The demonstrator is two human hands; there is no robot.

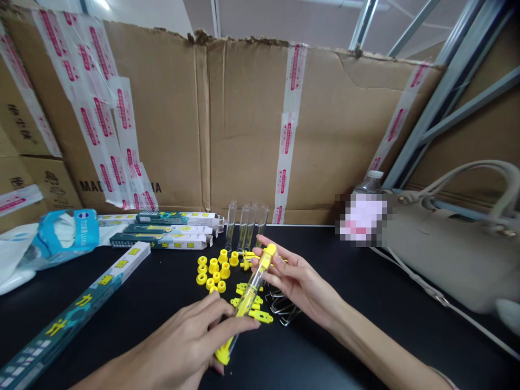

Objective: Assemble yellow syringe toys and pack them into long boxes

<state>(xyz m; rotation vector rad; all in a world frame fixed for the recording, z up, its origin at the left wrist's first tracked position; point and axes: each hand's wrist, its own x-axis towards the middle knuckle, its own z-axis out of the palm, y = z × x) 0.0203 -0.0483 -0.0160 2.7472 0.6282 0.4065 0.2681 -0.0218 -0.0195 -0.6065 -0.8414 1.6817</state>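
Tilted above the black table is a tube spring scale (254, 287), clear with yellow end caps and a yellow strip inside. My left hand (199, 330) is closed around its lower end, thumb along the tube. At the upper cap, the fingers of my right hand (294, 276) pinch the tube. Just beyond lie several yellow caps and rings (214, 266), and flat yellow strips (260, 315) partly hidden behind the tube. Bent metal hooks (284, 309) rest beside my right wrist. Several clear empty tubes (248, 227) stand upright behind.
Long printed boxes (166, 236) are stacked at the back left, and another box (81, 314) slants across the left side. A blue tissue pack (67, 233) lies farther left. On the right are a bottle (369, 181) and a beige handbag (447, 244). Cardboard (244, 124) walls the back.
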